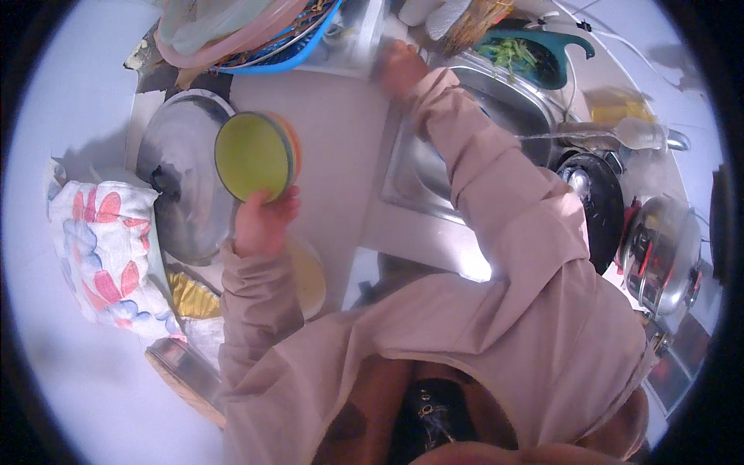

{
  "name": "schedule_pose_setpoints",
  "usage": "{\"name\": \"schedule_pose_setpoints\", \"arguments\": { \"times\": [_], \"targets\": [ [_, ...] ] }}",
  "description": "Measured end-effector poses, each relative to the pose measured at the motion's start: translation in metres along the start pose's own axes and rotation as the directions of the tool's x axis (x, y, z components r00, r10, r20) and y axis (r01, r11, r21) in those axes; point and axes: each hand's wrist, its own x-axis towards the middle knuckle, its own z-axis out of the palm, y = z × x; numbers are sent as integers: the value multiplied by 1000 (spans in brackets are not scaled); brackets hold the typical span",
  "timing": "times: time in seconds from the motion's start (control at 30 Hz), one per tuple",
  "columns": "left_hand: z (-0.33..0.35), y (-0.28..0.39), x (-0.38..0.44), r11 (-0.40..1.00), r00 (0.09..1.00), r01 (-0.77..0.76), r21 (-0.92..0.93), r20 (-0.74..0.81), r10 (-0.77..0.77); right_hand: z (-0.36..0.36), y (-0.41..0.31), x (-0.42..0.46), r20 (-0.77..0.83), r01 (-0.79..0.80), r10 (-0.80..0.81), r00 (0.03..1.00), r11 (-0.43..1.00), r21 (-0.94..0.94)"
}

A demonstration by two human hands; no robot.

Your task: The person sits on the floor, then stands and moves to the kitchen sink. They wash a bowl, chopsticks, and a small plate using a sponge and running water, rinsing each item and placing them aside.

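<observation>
My left hand grips a stack of nested bowls, a yellow-green one innermost and orange and yellow rims behind it. The stack is tilted above the pale countertop, beside a large metal lid. My right hand, blurred, is at the far side of the counter by the near-left corner of the stainless steel sink; whether its fingers hold anything cannot be told. My right sleeve hides part of the sink. A pale round dish lies partly under my left sleeve.
Blue basket and pink plastic tub stand at the back. A green colander with leafy greens is behind the sink. On the right are a black pan and a lidded metal pot; a floral cloth lies left.
</observation>
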Motion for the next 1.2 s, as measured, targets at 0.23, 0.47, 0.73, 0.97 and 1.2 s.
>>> {"name": "schedule_pose_setpoints", "arguments": {
  "times": [0.23, 0.47, 0.73, 0.97, 1.2],
  "targets": [
    [4, -1, -4, 1000, 1000, -31, 4, -4, 31, -18, -18, -55, 304, 145, -191, 934, 975, 166],
    [7, 1, -12, 992, 993, -113, -49, -29, 112, -39, -45, -93, 258, 30, -208, 943, 828, 560],
    [-14, 13, -29, 991, 992, -127, -52, -28, 126, -39, -88, -62, 302, -160, 107, 947, 974, 158],
    [-27, 9, -36, 993, 990, -108, -40, -97, 103, 81, -94, -32, 171, 60, -89, 981, 984, 171],
    [-27, 19, -42, 992, 990, -123, -15, -73, 121, 53, -134, -11, 233, 189, -230, 945, 965, 183]
  ]
}}
